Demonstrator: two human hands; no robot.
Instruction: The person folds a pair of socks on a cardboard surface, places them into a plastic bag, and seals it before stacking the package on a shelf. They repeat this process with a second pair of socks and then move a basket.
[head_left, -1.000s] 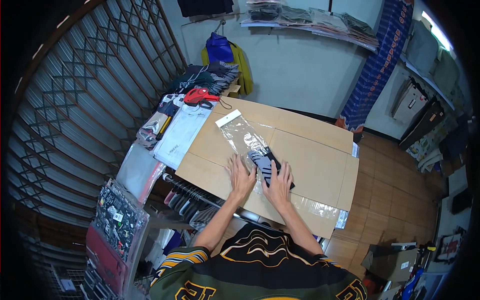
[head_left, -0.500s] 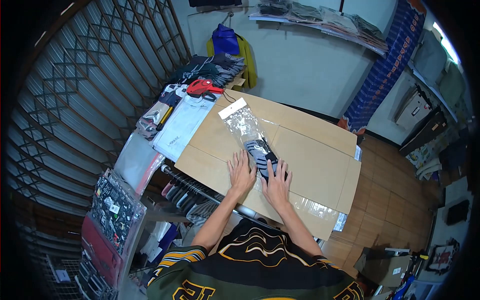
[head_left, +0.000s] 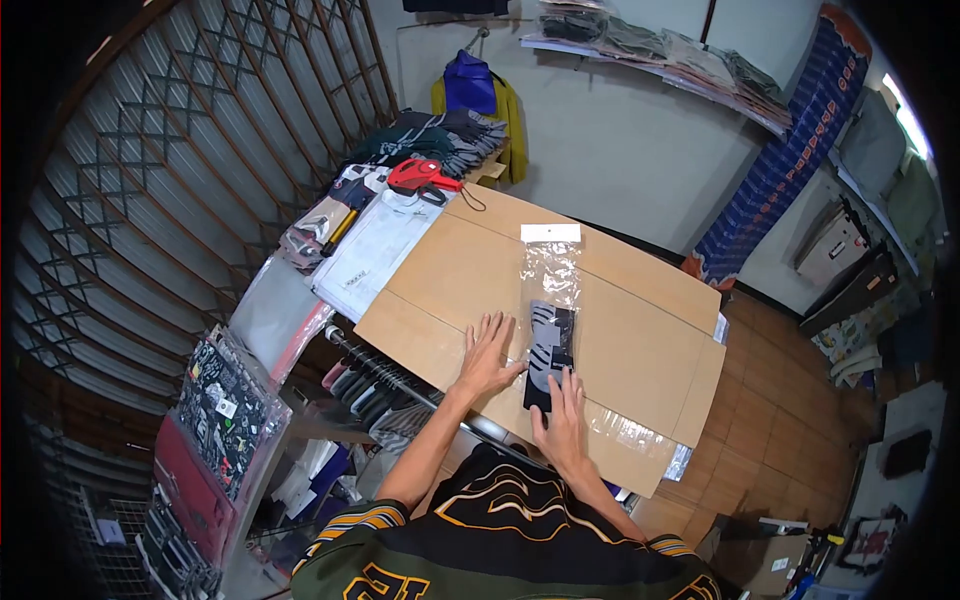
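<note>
A clear plastic packet (head_left: 552,270) with a white header strip lies flat on the brown cardboard (head_left: 455,255), its header pointing away from me. Inside its lower half are grey and black striped socks (head_left: 546,345), folded flat. My left hand (head_left: 487,358) rests on the cardboard left of the packet, fingers spread, thumb by the packet's left edge. At the lower right edge of the socks is my right hand (head_left: 563,425), fingers stretched out; its fingertips appear to touch the packet.
A red tag gun or label tool (head_left: 420,176) lies at the back left beside a yellow-handled cutter (head_left: 341,232) and plastic-wrapped garments. Clothes hang on a rail (head_left: 385,375) below the cardboard's left edge. A shelf (head_left: 655,65) of packed clothes is on the wall.
The sock packet has turned from a slant to nearly straight, its header swinging right. My right hand has moved down toward me; my left hand has stayed about in place beside the packet.
</note>
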